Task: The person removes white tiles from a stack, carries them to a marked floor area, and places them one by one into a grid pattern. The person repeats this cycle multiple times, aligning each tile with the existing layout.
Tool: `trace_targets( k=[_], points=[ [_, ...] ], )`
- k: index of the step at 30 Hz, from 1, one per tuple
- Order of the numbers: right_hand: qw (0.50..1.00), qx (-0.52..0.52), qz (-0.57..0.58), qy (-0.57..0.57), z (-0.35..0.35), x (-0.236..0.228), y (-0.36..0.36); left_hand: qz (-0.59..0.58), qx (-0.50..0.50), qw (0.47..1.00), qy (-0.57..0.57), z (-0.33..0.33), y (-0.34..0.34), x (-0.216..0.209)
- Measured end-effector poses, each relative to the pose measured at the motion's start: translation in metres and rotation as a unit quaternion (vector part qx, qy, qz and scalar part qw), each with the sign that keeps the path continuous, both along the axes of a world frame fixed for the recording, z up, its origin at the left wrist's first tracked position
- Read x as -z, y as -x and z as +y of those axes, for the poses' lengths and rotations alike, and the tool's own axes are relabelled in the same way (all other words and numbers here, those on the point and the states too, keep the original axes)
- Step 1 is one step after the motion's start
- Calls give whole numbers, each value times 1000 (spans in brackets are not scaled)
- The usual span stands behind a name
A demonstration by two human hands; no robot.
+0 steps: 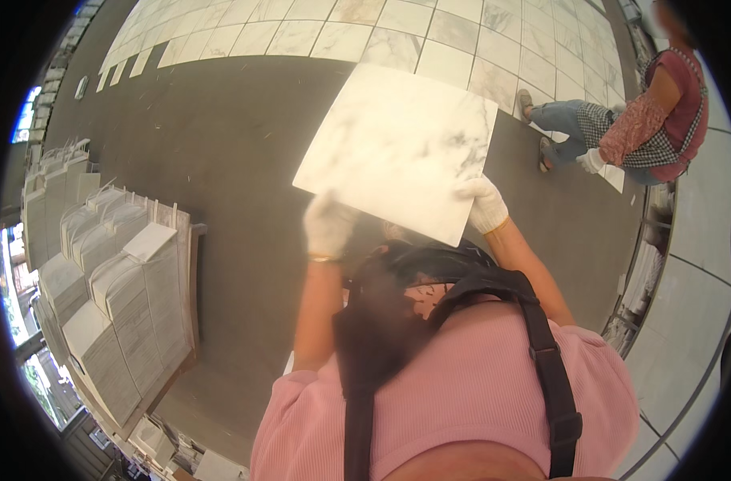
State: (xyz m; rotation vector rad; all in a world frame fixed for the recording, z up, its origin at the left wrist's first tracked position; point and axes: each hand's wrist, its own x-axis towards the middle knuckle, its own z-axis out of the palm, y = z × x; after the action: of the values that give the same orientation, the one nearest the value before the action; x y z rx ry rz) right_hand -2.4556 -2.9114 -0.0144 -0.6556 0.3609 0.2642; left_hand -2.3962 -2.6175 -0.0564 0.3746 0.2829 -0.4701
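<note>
A square white marble tile (397,144) with grey veining is held out in front of me, tilted, above the dark floor. My left hand (328,224), in a white knitted glove and blurred by motion, grips its near left edge. At the near right edge, my gloved right hand (484,204) is closed on the tile, with fingers lying over its top face. The undersides of both grips are hidden by the tile and my hands.
Rows of marble tiles (453,32) lie on the floor ahead. To my left stand stacks of strapped tiles (141,297) on a pallet. Another person (654,120), in an apron and white gloves, stands at the right by the tiles. Dark grey floor (229,160) lies between.
</note>
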Motion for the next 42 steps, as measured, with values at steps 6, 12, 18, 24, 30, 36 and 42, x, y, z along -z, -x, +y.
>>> trace_targets(
  k=[6, 12, 18, 24, 30, 36, 42],
  points=[
    [1000, 7, -12, 22, -46, 22, 24, -16, 244, 961, -133, 29, -72, 10],
    [997, -44, 16, 67, -105, 56, 58, 58, 246, 918, -305, -68, -71, 53],
    [996, 11, 52, 70, -148, 99, 95, -141, 202, 821, -514, -108, -19, 108],
    [985, 106, 118, 70, -170, 124, 99, 75, 103, 840, -528, -147, 22, 80],
    [963, 127, 191, 141, -170, 138, 82, 95, 60, 826, -552, -141, 48, 74],
    [969, 79, 196, 126, -177, 128, 48, 152, -75, 848, -502, -142, 66, 75],
    [970, 0, 194, 149, -132, 126, 39, 171, -125, 907, -363, -101, 100, 68]
  ],
)
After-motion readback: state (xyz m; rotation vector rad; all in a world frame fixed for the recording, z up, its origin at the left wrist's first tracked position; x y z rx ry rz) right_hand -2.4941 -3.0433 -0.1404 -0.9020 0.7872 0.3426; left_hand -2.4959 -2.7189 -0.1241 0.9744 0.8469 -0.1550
